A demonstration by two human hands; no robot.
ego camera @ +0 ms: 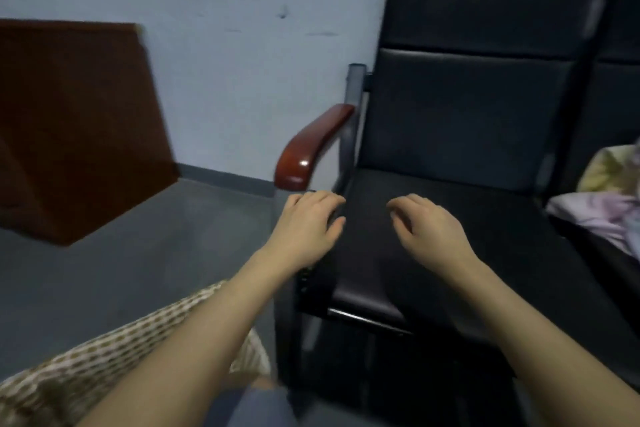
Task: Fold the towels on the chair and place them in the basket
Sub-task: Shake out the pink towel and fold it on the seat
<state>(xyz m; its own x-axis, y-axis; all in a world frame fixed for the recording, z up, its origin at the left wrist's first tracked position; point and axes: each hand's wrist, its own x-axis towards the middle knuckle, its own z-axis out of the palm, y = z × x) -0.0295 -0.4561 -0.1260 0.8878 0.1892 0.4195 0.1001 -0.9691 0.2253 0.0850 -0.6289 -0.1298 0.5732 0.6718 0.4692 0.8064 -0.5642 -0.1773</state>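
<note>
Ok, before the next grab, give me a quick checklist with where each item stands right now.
1. Both hands free: ok. The left hand and right hand hold nothing, fingers loosely curled over the seat.
2. Folding surface: ok. The near seat shows bare black padding under the hands.
3. Towels located: ok. A heap of towels lies on the next seat at the right edge, partly out of frame.
4. Towels within reach: cannot tell. They lie to the right of the right hand, apart from it.
5. Basket located: ok. The basket sits lower left, beside the chair.
6. Basket contents: cannot tell. Its inside is hidden by the left arm.
</note>
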